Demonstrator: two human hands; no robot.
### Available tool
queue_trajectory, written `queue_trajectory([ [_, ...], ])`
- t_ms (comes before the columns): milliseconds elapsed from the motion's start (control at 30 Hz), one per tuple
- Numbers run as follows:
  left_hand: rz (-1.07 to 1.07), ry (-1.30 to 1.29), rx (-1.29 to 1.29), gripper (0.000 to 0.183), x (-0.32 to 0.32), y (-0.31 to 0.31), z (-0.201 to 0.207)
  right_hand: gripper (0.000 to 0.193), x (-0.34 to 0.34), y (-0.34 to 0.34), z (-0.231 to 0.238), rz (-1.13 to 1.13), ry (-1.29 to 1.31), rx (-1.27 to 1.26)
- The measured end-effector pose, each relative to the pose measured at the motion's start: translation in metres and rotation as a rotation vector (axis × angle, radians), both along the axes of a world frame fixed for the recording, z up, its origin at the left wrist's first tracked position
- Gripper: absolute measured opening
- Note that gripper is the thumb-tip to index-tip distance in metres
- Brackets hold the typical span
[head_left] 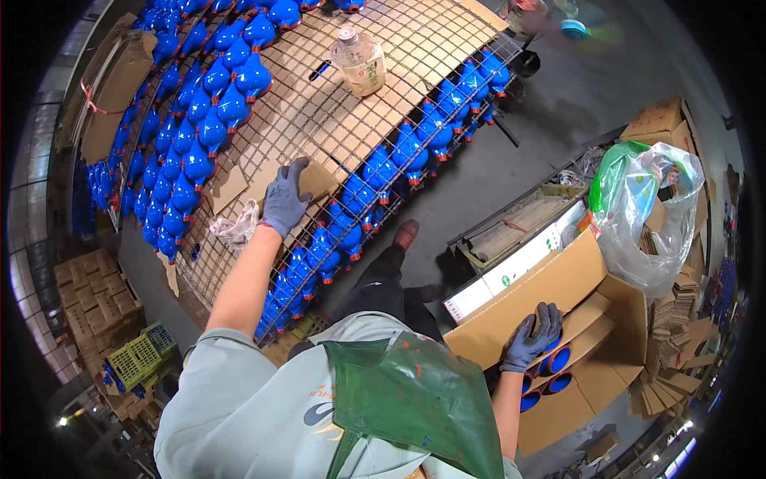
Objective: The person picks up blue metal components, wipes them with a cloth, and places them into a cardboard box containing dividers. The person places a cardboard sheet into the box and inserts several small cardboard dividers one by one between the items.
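Note:
My left hand [286, 201], in a grey glove, reaches over a wire-mesh rack [383, 40]. Its thumb and fingers are apart beside a small brown cardboard piece [321, 179]; whether they touch it is unclear. A crumpled pale cloth [236, 227] lies next to my wrist. On the right, my gloved right hand [533, 338] is at an open cardboard carton [624, 313], fingers spread above its contents. Inside the carton stand several blue pieces with red rims [556, 382], beside cardboard dividers [586, 323]. My palm and part of the nearest blue piece are hidden.
Rows of glossy blue bulb-shaped pieces [211, 128] line the rack's left, with more [408, 148] beneath its right edge. A cloudy plastic jug [359, 64] stands on the mesh. Beyond the carton are a plastic bag [650, 215] and stacked cardboard [674, 331]. Crates [134, 359] stand lower left.

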State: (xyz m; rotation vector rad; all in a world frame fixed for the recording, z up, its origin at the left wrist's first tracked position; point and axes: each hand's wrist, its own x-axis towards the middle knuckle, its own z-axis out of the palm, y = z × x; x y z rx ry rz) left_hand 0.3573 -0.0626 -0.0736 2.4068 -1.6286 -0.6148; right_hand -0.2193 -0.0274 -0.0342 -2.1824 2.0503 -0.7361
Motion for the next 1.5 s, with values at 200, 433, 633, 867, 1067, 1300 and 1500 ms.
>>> queue_trajectory([
  [200, 0.129, -0.192, -0.012, 0.106, 0.107, 0.031, -0.031, 0.031, 0.003, -0.008, 0.001, 0.030, -0.013, 0.017],
  [433, 0.447, 0.789, -0.222, 0.057, 0.120, -0.009, 0.033, 0.030, 0.001, -0.004, -0.002, 0.028, 0.022, -0.005],
  [633, -0.012, -0.269, 0.682, 0.061, 0.314, 0.061, -0.069, 0.030, 0.007, -0.015, 0.001, 0.091, 0.006, 0.004],
  [867, 0.180, 0.273, -0.073, 0.064, 0.203, 0.010, 0.013, 0.030, 0.003, -0.011, -0.001, 0.047, 0.026, -0.018],
  [1067, -0.163, -0.196, -0.033, 0.049, 0.055, -0.066, 0.002, 0.029, 0.002, -0.009, 0.001, 0.024, -0.014, -0.015],
  [1300, 0.162, 1.121, -0.736, 0.028, -0.006, -0.125, 0.109, 0.032, -0.003, -0.004, -0.002, -0.031, -0.022, -0.006],
  [1500, -0.017, 1.441, -0.348, 0.064, -0.119, -0.099, 0.174, 0.064, 0.052, -0.031, 0.065, 0.044, -1.253, 0.106],
])
